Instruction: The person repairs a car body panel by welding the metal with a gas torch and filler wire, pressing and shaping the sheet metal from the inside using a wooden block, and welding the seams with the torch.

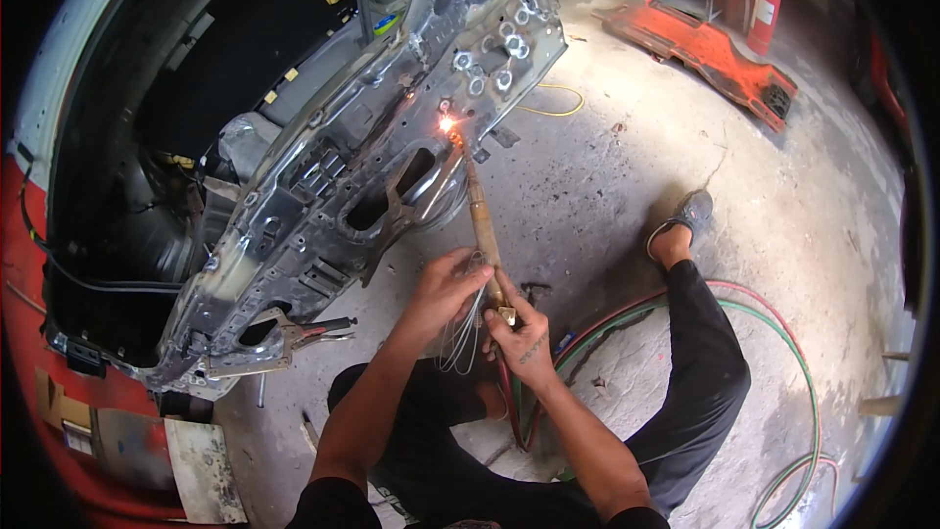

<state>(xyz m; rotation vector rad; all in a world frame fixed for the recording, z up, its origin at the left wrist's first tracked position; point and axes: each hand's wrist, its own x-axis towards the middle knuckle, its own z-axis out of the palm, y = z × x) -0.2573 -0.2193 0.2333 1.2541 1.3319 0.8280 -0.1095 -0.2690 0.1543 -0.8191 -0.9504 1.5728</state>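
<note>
My right hand (pixel 520 335) is wrapped around the valve end of a gas welding torch (pixel 481 219). The torch points up and away, its tip close to a bright glowing spot (pixel 447 124) on a bare metal car body panel (pixel 377 137). My left hand (pixel 452 286) is closed on a loose coil of thin wire (pixel 458 341), right beside the torch handle; whether those fingers also touch the handle I cannot tell. Round weld marks (pixel 504 49) dot the panel's upper end. A C-shaped locking clamp (pixel 411 201) sits against the panel below the glow.
Locking pliers (pixel 318 331) grip the panel's lower edge. Red and green gas hoses (pixel 783 328) loop over the concrete floor at the right. An orange creeper board (pixel 700 54) and a fire extinguisher (pixel 764 18) are at the back right. A stained metal piece (pixel 206 470) stands lower left.
</note>
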